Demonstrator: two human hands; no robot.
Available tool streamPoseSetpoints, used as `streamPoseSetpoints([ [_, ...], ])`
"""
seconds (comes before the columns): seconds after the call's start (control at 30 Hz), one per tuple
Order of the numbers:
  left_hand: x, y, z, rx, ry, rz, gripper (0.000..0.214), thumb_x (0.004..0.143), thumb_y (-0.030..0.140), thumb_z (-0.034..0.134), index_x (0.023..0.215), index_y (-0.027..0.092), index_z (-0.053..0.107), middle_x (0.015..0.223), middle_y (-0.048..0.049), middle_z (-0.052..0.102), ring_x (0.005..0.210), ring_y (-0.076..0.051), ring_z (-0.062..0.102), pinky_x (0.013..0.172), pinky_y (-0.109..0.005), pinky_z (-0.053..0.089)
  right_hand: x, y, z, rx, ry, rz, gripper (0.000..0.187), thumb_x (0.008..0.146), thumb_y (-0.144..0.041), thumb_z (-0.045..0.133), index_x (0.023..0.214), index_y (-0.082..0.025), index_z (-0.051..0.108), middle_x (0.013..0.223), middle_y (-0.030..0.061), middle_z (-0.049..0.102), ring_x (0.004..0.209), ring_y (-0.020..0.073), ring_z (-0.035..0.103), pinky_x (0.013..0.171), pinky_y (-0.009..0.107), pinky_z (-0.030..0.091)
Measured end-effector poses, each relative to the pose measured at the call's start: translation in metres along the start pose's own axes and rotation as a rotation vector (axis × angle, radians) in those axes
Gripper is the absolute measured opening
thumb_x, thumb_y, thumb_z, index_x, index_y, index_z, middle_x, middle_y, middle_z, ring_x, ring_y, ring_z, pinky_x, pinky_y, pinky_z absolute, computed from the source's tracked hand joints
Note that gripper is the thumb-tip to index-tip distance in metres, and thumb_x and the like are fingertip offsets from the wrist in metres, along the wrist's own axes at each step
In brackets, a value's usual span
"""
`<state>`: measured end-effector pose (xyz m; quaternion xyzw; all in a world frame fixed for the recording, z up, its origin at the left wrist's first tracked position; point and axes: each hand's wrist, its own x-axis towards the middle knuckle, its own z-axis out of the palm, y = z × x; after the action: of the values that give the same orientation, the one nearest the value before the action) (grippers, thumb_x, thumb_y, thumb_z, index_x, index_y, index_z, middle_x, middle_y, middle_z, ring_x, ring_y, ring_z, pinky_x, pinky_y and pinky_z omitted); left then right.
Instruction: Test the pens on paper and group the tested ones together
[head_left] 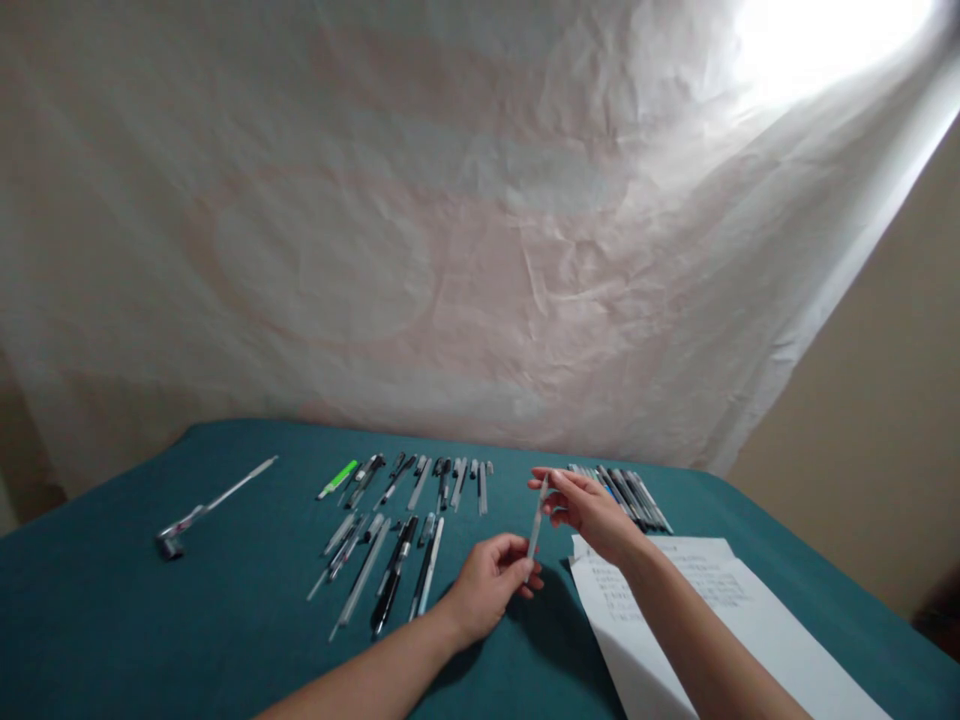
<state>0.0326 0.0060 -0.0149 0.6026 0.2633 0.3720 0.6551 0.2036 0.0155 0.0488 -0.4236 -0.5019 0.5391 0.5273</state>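
A slim, pale, see-through pen [537, 522] is held tilted above the table, its upper end leaning right. My left hand [491, 585] pinches its lower end between thumb and fingers. At the upper end, my right hand [589, 508] grips it with thumb and fingertips. Whether the pen has its refill inside is too small to tell. To the left of my hands lie pens in two rows: a back row with a green highlighter [337, 479] and several capped pens [421, 482], and a front row of taken-apart pens [366, 570] with caps and tubes beside them.
Beneath my right forearm lie white sheets with handwriting [667, 585]. A bundle of dark and clear pens [634, 499] sits behind them. Far left is a long thin stick with a dark end piece [171, 546]. A green cloth [90, 600] covers the table; a pale sheet [480, 250] hangs behind.
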Motion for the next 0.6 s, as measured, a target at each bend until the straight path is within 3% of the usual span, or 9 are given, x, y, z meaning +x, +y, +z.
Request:
streamPoseSetpoints([
  [0.2,0.0004,-0.0019,0.0001,0.004,-0.004,-0.006,0.023,0.073,0.027,0.060,0.089,0.010,0.057,0.082,-0.0084,0.062,0.070,-0.017,0.061,0.058,-0.026,0.045,0.0012,0.0028,-0.0003,-0.068,0.043,-0.073,0.026,0.072,-0.040,0.064,0.076,-0.015,0.064,0.066,0.0008,0.057,0.055,0.0076,0.047,0.048,0.019,0.037],
  [0.43,-0.0005,-0.0005,0.0004,0.002,-0.005,0.011,0.022,0.075,0.026,0.058,0.090,0.010,0.057,0.082,-0.0082,0.062,0.070,-0.017,0.061,0.058,-0.026,0.045,0.0004,0.0019,0.0007,-0.031,0.017,-0.020,0.035,0.074,-0.046,0.059,0.094,-0.017,0.063,0.094,0.0074,0.061,0.062,0.0099,0.052,0.050,0.021,0.040],
  [0.6,-0.0009,-0.0004,0.0011,0.004,-0.004,-0.001,0.022,0.074,0.026,0.060,0.088,0.010,0.057,0.081,-0.0075,0.062,0.069,-0.017,0.061,0.058,-0.025,0.045,0.0003,0.0020,0.0016,-0.085,0.059,-0.074,0.029,0.070,-0.043,0.064,0.073,-0.014,0.062,0.063,0.0002,0.056,0.051,0.0066,0.045,0.046,0.019,0.036],
])
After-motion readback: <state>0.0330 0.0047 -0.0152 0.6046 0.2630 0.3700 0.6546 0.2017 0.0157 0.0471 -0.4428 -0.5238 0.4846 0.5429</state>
